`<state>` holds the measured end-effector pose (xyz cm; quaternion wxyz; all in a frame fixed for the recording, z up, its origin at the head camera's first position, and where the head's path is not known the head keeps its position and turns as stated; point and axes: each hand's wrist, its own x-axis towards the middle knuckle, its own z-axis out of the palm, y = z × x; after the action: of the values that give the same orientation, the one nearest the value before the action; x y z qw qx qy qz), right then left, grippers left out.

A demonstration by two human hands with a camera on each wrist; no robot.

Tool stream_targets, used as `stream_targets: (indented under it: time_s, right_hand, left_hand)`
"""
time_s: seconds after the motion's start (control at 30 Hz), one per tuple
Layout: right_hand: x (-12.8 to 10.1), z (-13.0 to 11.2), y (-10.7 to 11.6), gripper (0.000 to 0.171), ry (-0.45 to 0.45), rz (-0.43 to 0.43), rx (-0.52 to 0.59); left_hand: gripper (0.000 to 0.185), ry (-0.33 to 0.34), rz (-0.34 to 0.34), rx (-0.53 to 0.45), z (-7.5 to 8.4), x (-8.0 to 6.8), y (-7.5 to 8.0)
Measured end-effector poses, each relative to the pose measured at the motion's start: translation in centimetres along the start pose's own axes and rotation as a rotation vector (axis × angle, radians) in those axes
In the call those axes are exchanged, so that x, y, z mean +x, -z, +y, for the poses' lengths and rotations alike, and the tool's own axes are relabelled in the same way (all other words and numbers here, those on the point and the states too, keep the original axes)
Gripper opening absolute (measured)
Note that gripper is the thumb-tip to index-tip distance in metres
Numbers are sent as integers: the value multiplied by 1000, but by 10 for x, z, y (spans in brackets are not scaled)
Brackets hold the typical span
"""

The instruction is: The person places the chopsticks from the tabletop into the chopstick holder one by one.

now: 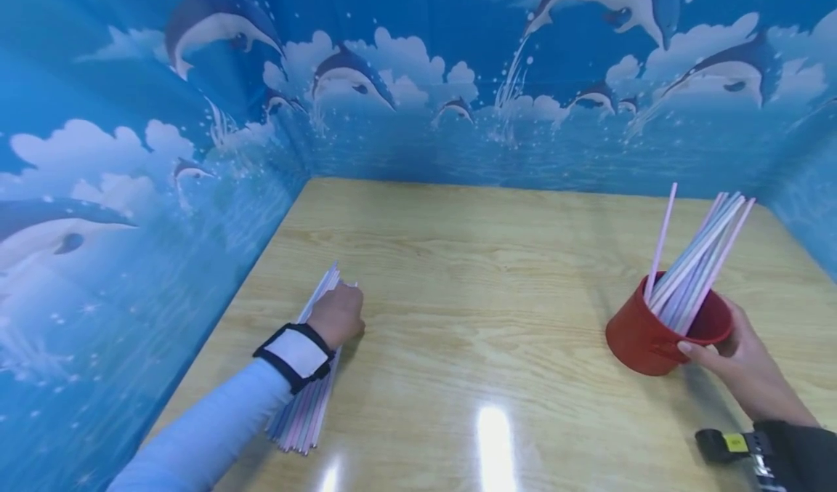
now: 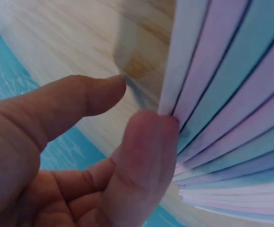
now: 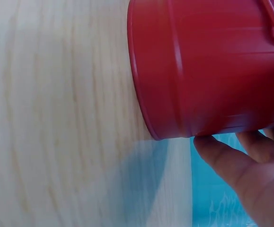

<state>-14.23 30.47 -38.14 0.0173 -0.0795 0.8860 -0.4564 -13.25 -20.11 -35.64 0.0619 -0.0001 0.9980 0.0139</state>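
Observation:
A fanned bundle of thin pastel straws in white, pink, blue and green lies on the left of the table. Over it is my left hand; in the left wrist view the fingertips touch the edge of the straws, while the thumb stands apart from them. On the right, my right hand holds a red bucket by its rim and side, thumb toward the front. The bucket is tilted, and several more straws lean inside it. From the right wrist, fingers show against the red wall.
The light wood-grain table is bordered by blue dolphin-print curtains at the back and on both sides. Bright light reflections lie near the table's front.

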Motion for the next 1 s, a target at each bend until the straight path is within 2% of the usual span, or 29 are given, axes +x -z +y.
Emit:
stream_targets:
  time_s: [0.23,0.33,0.43,0.53,0.6,0.67,0.7,0.77,0.87,1.0]
  right_hand:
    - [-1,2,1,73,-15,-4,-21]
    - [0,3,1,74,-19,-7,-25]
    - [0,3,0,74,-23,-1,-24]
    - [2,2,0,75,-27,-1,-29]
    - [3,1,2,75,-27,3,-30]
    - [5,1,3,75,-29,6,-31]
    - [5,1,4,75,-30,9,-32]
    - [4,1,4,75,-23,19,-25]
    - [2,3,2,75,-16,18,-27]
    - [0,4,0,74,-11,-2,-25]
  left_hand:
    - [20,27,-61,-37,5,-1,-2]
    - [15,10,-48,-34,8,1,-4]
    - [18,-3,-35,-61,10,4,-5]
    - [18,-15,-57,-173,8,11,-3]
    - [21,-15,-82,-281,9,19,4]
    - [19,-25,-100,-410,13,28,20]
    - [16,-26,-107,-484,17,32,31]
    - [9,-73,-84,-623,28,42,58]
    - [11,-199,0,-848,55,50,104]
    - [20,-396,181,-1108,114,44,162]
